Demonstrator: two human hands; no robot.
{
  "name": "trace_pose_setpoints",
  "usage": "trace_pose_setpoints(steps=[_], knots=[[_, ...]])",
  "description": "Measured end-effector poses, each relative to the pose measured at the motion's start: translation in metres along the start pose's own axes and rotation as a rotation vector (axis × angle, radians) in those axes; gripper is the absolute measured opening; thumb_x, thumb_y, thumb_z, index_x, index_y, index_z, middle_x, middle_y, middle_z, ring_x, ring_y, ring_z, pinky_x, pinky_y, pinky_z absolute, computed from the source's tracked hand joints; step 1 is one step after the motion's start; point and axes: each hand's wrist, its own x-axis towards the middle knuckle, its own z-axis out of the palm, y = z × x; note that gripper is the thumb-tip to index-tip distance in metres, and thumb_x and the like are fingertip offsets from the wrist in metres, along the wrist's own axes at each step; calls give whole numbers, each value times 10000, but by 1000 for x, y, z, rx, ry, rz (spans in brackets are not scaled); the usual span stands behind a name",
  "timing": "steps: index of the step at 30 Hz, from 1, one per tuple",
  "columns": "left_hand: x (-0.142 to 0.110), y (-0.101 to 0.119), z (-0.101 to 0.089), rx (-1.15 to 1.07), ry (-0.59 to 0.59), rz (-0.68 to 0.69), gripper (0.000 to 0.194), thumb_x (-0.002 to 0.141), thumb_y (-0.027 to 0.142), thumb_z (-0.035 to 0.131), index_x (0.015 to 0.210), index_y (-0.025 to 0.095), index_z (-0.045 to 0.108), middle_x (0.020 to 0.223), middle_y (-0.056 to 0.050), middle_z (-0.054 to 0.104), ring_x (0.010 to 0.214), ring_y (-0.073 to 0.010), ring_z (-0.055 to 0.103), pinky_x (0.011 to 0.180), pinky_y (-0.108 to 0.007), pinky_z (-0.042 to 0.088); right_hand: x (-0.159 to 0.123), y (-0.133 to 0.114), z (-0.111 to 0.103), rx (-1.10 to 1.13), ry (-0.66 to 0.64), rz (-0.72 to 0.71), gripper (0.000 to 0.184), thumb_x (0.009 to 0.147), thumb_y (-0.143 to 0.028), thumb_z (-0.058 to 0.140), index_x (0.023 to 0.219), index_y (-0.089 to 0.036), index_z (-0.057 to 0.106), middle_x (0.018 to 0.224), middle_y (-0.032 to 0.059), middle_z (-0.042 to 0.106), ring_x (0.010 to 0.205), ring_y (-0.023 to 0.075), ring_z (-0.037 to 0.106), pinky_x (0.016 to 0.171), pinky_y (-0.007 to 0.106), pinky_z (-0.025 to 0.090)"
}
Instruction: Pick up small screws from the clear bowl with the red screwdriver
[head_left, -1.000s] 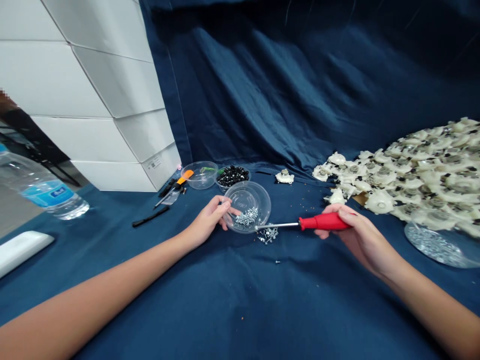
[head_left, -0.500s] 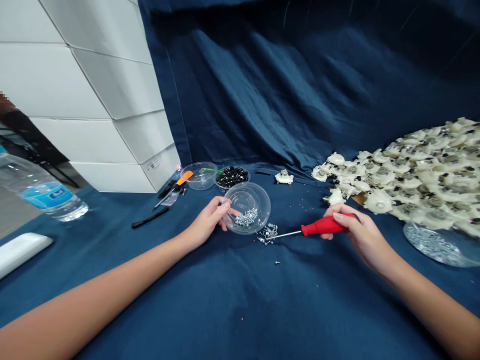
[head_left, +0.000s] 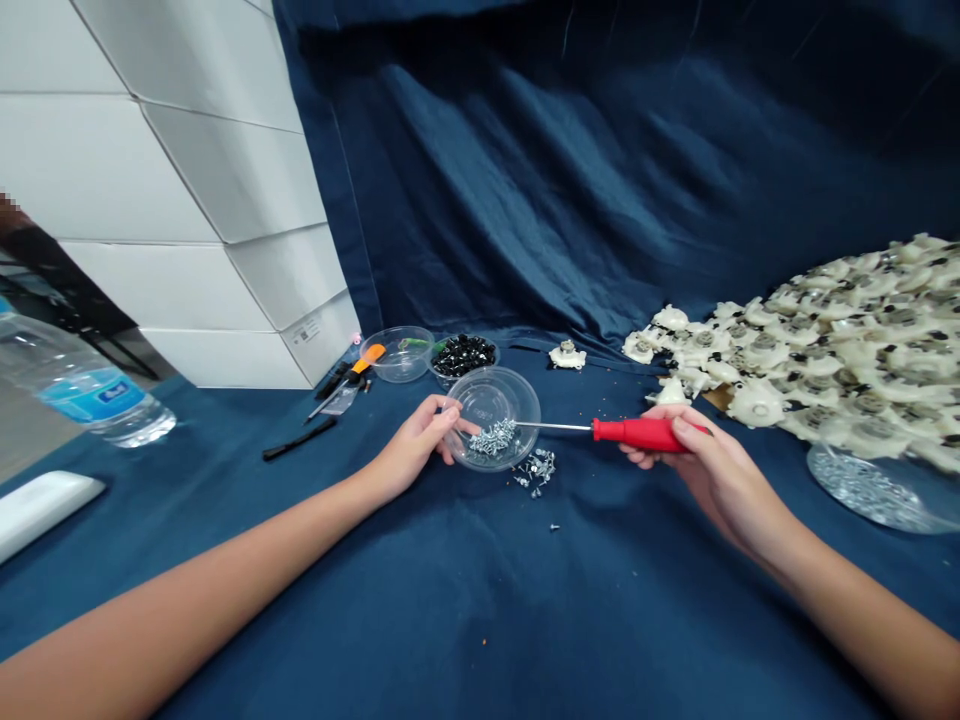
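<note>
The left hand [head_left: 414, 445] curls around the rim of a clear round plastic bowl [head_left: 499, 395] holding silver screws [head_left: 493, 437]; the right hand [head_left: 701, 452] closes on a red-handled steel screwdriver [head_left: 637, 434], its tip over the bowl.

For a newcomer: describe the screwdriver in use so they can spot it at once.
Find the heap of cream plastic parts on the right of the blue cloth. Just left of it, the right hand grips the screwdriver, its steel shaft pointing at a clear bowl in the left hand. Its red handle sets it apart from the orange-handled tool farther back.
</note>
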Motion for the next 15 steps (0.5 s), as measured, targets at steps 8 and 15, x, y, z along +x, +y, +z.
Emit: trace_pose_setpoints(steps=[8, 15], knots=[[0, 2, 3, 2, 24, -21, 513, 1020, 666, 656, 1167, 188, 540, 1123, -152, 829, 723, -174, 736, 617, -285, 574, 6, 4, -15, -82, -28, 32, 224, 984, -461, 735, 964, -239, 756, 801, 40, 801, 744, 273, 744, 770, 364, 568], [1, 1, 2, 4, 19, -15, 517, 1017, 670, 658, 1170, 189, 546, 1115, -149, 829, 717, -177, 737, 618, -294, 584, 6, 4, -12, -35, -37, 29, 237, 1010, -454, 678, 972, -235, 762, 790, 61, 798, 759, 284, 729, 747, 370, 566]])
